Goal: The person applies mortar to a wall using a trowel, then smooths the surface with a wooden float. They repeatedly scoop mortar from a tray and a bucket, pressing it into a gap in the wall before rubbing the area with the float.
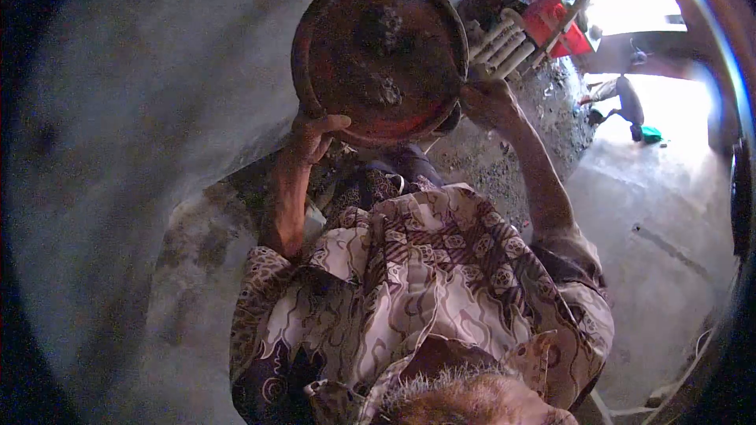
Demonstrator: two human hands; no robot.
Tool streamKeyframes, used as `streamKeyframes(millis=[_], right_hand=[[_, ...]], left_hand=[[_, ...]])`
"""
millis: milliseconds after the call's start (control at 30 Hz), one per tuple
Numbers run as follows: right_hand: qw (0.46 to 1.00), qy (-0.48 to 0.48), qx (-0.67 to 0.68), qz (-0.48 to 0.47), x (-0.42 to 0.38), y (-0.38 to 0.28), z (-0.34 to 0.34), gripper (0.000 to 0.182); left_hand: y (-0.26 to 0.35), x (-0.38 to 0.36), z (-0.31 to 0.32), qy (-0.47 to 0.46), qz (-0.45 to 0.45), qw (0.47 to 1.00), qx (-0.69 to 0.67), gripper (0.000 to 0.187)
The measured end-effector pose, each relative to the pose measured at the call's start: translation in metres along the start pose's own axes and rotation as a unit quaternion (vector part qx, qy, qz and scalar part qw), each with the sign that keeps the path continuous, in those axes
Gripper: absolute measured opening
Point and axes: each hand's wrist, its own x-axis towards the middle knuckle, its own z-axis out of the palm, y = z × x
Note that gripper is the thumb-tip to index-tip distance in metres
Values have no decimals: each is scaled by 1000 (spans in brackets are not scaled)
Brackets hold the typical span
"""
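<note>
A round, shallow, dark reddish-brown pan (pixel 378 55) with a raised rim is held up in front of my body, its broad face toward the camera. Two greyish clumps or rough patches mark that face. My left hand (pixel 315 132) is closed on the lower left rim, thumb over the edge and the other fingers mostly hidden. At the lower right edge, my right hand (pixel 490 102) grips the rim; its fingers are in shadow and partly hidden behind the pan. A patterned shirt (pixel 425 267) covers my torso below.
A plain grey wall (pixel 157 71) rises close on the left. Rubble-strewn ground (pixel 492 169) lies beyond my right arm, with pale pipe-like pieces (pixel 500 47) and a red box (pixel 555 20) farther off. Another person (pixel 626 98) bends near a green object (pixel 651 134) by the bright opening.
</note>
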Motion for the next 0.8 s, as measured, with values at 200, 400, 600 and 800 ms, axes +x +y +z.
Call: streamKeyframes(millis=[200,400,600,800], right_hand=[[965,74,-180,-178,28,-29,29,34],[909,174,-291,-242,-21,-78,37,30],[825,224,-423,-300,-39,-74,25,25],[966,164,-187,71,-72,-71,-4,23]], left_hand=[[-18,0,15,-6,-13,1000,7,52],[-13,4,26,-32,-27,992,-118,54],[-22,11,10,-146,170,975,1,50],[-21,10,2,-54,-19,995,-83,47]])
